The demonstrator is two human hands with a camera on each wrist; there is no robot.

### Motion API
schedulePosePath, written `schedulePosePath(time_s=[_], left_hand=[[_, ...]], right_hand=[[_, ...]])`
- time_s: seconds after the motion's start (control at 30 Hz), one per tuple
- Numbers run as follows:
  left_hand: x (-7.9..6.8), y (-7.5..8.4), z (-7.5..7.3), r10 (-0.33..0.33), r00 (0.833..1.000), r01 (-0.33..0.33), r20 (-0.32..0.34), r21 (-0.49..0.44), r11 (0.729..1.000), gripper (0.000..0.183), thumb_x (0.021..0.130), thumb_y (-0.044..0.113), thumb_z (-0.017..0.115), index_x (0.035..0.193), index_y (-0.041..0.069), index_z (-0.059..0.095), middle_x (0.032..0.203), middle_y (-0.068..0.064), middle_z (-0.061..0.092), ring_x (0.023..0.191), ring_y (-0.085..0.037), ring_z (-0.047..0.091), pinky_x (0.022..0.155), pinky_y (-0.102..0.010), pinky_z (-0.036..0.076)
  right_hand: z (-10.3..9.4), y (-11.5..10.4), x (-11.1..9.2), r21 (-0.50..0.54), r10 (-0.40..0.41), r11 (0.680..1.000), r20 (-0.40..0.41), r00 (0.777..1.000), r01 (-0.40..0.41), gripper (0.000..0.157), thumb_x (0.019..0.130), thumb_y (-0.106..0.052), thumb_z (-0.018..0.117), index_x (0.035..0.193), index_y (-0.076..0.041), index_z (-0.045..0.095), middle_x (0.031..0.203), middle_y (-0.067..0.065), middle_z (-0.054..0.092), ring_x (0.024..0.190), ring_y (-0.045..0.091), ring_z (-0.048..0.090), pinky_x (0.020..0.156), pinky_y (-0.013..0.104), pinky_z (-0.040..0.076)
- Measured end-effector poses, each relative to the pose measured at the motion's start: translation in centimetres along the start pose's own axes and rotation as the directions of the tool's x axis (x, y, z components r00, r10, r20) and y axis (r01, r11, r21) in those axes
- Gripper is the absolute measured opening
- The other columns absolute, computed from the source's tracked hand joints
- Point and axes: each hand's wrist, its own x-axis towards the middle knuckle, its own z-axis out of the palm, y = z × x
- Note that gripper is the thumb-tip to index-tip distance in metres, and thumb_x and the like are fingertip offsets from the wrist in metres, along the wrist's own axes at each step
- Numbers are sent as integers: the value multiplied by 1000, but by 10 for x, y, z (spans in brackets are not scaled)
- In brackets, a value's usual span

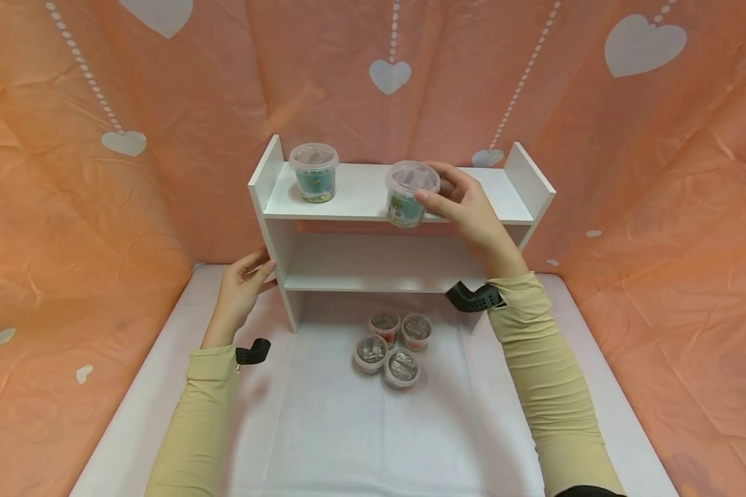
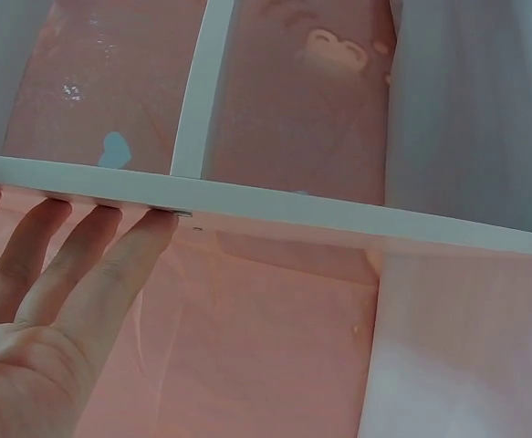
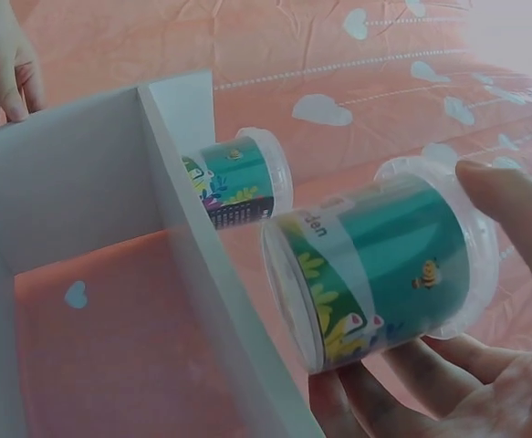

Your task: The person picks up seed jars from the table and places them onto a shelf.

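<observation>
My right hand (image 1: 472, 207) grips a clear plastic tub (image 1: 405, 207) by its side, with the thumb near the lid and fingers around the back. The tub has a translucent lid and a teal label with a bee and leaves; it is held at the front edge of the top shelf, tilted in the right wrist view. A similar tub (image 1: 316, 181) stands upright on that shelf's left end. My left hand (image 1: 239, 290) touches the left side panel (image 2: 339, 212) of the white shelf unit (image 1: 373, 281), its fingertips against the outer face.
Several small lidded tubs (image 1: 403, 369) with reddish sides and silvery tops are grouped on the white tablecloth (image 1: 336, 435), in front of the shelf unit. Orange-pink cloth (image 1: 323, 83) with white hearts surrounds the table at the back and sides.
</observation>
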Motion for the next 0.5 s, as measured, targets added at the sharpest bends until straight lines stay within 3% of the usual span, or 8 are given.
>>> schedulePosePath(time_s=[0.2,0.5], left_hand=[[-1,0,0,-6,1000,6,-1,2,1000,51,96,15,59,140,-5,43,134,-27,46,114,-22,55,90,-51,47],[0,0,-1,-10,1000,10,-2,16,1000,50,96,16,59,140,-3,44,134,-26,47,115,-24,55,87,-41,52]], right_hand=[[3,0,5,6,37,999,-30,999,-37,44,89,-3,65,132,-1,51,113,11,62,104,19,58,87,27,51],[3,-1,15,-45,98,994,-41,994,-100,49,90,-8,68,135,-6,50,123,13,58,111,24,55,95,33,48]])
